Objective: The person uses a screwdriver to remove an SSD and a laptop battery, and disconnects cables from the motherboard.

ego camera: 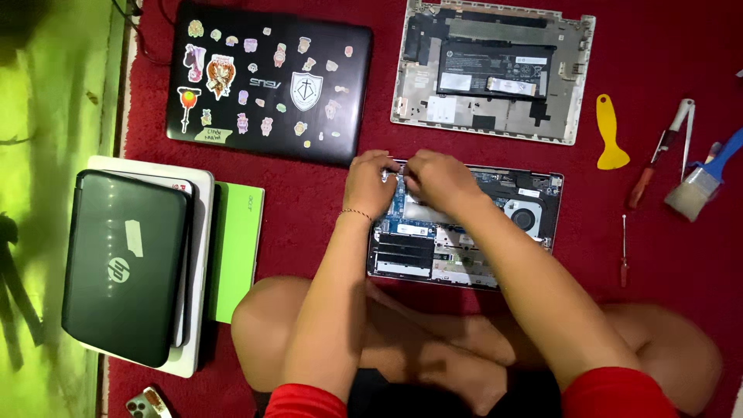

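— What's being handled?
— An opened laptop base on the red rug, circuit boards and fan exposed, long axis running left-right.
— The hands?
— Left hand and right hand meet at its far edge, fingers seemingly pinching something small; blurred.

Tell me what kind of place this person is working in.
Likely a home floor used for laptop repair: the person sits on a red carpet, both hands on an opened laptop, with a screwdriver, brush and stacked laptops around.
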